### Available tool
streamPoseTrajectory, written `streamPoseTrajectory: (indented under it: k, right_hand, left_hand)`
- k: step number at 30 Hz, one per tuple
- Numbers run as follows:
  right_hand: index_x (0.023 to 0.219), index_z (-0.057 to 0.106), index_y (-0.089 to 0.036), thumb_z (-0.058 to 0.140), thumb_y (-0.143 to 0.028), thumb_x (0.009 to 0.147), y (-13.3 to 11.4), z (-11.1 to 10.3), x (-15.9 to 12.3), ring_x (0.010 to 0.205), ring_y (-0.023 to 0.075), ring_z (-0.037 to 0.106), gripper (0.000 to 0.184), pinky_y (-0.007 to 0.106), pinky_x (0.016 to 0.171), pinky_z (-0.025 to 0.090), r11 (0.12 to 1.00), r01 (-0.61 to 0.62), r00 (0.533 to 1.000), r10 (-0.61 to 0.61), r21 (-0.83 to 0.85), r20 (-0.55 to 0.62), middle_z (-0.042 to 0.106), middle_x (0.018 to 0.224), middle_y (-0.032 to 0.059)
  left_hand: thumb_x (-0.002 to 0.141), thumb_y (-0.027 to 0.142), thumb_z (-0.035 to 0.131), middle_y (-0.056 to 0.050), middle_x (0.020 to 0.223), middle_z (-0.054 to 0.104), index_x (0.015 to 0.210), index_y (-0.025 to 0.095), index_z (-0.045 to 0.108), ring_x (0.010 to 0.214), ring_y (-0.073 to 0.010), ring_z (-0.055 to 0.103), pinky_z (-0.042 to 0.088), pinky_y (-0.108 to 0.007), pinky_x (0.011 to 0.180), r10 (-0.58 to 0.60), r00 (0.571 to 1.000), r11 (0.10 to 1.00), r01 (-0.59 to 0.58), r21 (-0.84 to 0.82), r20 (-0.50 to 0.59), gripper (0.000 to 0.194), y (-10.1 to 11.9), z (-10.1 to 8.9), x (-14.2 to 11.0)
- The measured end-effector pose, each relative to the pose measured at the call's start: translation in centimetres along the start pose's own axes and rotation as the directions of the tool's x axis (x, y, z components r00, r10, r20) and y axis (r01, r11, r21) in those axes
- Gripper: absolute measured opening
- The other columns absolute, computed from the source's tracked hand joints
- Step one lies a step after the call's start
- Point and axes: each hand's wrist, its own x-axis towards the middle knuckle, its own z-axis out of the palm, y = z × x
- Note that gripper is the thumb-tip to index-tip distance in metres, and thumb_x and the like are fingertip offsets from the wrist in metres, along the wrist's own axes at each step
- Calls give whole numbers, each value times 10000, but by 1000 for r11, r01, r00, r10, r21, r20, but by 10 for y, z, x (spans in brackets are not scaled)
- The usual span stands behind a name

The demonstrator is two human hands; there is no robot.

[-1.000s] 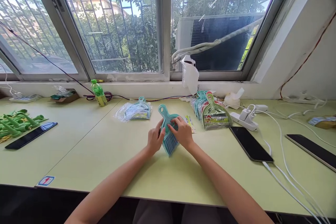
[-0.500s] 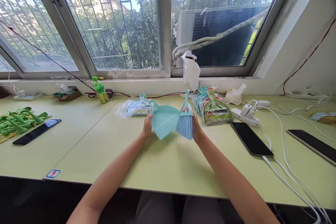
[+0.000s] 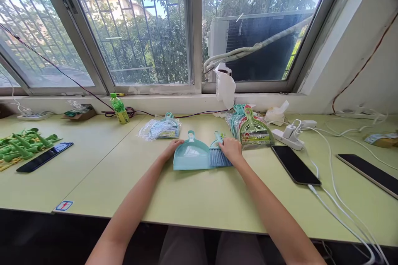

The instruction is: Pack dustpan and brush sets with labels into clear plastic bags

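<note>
A light teal dustpan [image 3: 193, 160] rests on or just above the table, its wide lip facing me and its looped handle pointing to the window. My left hand [image 3: 173, 148] grips its upper left edge, with the fingertips partly hidden behind it. Against the pan's right side is a small hand brush [image 3: 219, 157] with blue-grey bristles pointing toward me. My right hand [image 3: 231, 150] is closed round the brush's right side, thumb on top of its head. Just behind that hand stands a row of packaged dustpan sets [image 3: 255, 131], the front one green.
A clear plastic wrapper [image 3: 155, 128] lies on a packaged set at the back. To the right are a phone [image 3: 295, 165] on a charging cable, a power strip [image 3: 288, 139] and another phone [image 3: 368, 172]. Green plastic parts [image 3: 25, 145], a dark phone [image 3: 45, 157] and a bottle [image 3: 119, 109] are left.
The dustpan has turned and come down, from tilted on a corner to lip toward me. The brush has lowered beside it, and my right hand has shifted over the top of its head.
</note>
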Motion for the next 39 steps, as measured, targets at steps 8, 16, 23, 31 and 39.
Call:
streamPoseTrajectory:
  k: [8,16,23,31,39]
  right_hand:
    - [960,665,-161,365,-261,950,6,19,8,893,216,644,316,283,718,420,992,127,991,-127,13,-38,676,987,104]
    - [1009,628,-181,316,-257,979,16,25,12,925,206,625,322,278,731,401,985,165,985,-163,52,-51,654,1041,91]
    - [987,613,-181,337,-262,975,13,25,8,907,210,621,288,271,663,386,982,186,980,-183,36,-82,657,1006,93]
    - [1039,592,-163,246,-260,1005,13,21,7,781,197,630,362,266,615,338,989,13,981,16,145,-192,675,903,99]
    - [1004,618,-186,296,-287,1004,10,17,4,718,174,618,337,245,587,277,982,-19,965,67,185,-253,685,838,74]
  left_hand:
    - [641,350,723,-71,883,720,755,199,756,895,-260,622,447,-336,798,131,991,977,-122,175,-40,193,-4,-16,10]
    - [631,316,708,-77,963,714,828,215,760,954,-263,615,441,-373,894,164,985,967,-151,203,-51,227,-3,-28,13]
    - [709,406,621,-87,882,713,834,180,735,832,-225,618,459,-337,792,158,973,983,-138,124,-170,282,-7,-27,14]
    - [750,402,510,-44,616,635,851,151,684,489,-124,501,427,-260,534,102,796,995,-79,65,-596,321,-9,-34,11]
    - [710,391,501,-27,587,614,851,132,661,429,-90,455,391,-226,469,-8,768,993,-71,-97,-640,335,-12,-36,13]
